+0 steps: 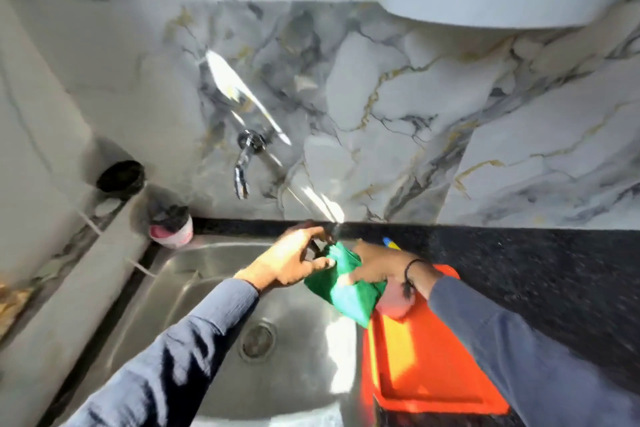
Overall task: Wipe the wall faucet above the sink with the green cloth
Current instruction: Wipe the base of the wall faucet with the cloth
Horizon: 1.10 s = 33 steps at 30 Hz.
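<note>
Right at the middle of the frame, both hands meet over the green cloth [346, 284]: the left hand [291, 263] pinches its upper edge with fingers curled, and the right hand [377, 267] grips the bunched fabric from the other side (a dark band circles that wrist). Both sleeves are dark blue. The cloth hangs between them above the right part of the steel sink [214, 288], its lower corner just over an orange tray [433, 357] lying at the sink's right edge. Behind the right hand a small blue and yellow object [391, 243] peeks out, too blurred to identify. The wall faucet [246, 159] sits higher, left of centre, on the marble wall [415, 97], well apart from the cloth. A jar [171, 225] and a black cup [121, 178] stand at the left.
</note>
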### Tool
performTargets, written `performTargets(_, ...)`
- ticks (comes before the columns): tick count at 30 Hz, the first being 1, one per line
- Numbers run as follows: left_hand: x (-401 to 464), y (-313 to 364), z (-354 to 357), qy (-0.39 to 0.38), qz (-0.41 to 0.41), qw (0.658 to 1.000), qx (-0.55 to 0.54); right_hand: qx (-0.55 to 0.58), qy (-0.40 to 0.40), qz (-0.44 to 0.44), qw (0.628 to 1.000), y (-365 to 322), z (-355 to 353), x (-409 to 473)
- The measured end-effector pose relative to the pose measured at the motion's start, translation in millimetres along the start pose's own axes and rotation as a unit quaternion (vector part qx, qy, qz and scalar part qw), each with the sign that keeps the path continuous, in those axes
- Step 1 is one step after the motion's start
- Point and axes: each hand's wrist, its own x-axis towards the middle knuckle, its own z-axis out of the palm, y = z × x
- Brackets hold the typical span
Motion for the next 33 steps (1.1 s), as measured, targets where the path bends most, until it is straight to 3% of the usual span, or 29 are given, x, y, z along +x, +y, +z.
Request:
performTargets(3,5,-53,-54,0.070,-0.009,0.996,0.052,0.180,0.050,0.021,0.982,-28,-5,32)
performTargets(6,21,-113,-103,0.172,-0.013,0.972,0.162,0.372,0.124,0.071,0.917,-56,-11,66)
performTargets(11,79,-193,-184,0.251,0.013,0.893,0.375,0.449,0.283,0.091,0.843,-113,-39,120)
performTargets(13,110,-216,-213,0.263,0.059,0.857,0.440,0.356,0.415,0.063,0.835,-143,-48,146)
performTargets(15,139,-228,-234,0.282,0.097,0.821,0.486,0.092,0.580,0.008,0.809,-171,-53,168)
performTargets(16,152,-233,-240,0.289,0.113,0.806,0.505,-0.048,0.614,-0.038,0.787,-181,-53,180)
performTargets(18,170,-245,-245,0.299,0.144,0.783,0.526,-0.231,0.544,-0.106,0.799,-193,-52,207)
performTargets(20,177,-257,-244,0.311,0.166,0.769,0.533,-0.340,0.456,-0.123,0.813,-192,-47,234)
performTargets(25,181,-266,-246,0.317,0.184,0.768,0.525,-0.401,0.460,-0.140,0.780,-173,-48,261)
performTargets(27,180,-266,-247,0.318,0.192,0.772,0.516,-0.365,0.494,-0.129,0.778,-170,-39,265)
performTargets(30,178,-261,-250,0.313,0.198,0.779,0.506,-0.202,0.545,-0.085,0.809,-159,-10,276)
performTargets(32,175,-258,-249,0.309,0.200,0.786,0.496,0.007,0.549,-0.106,0.829,-154,8,281)
performTargets(33,174,-256,-250,0.307,0.201,0.788,0.495,0.189,0.531,-0.121,0.817,-155,14,281)
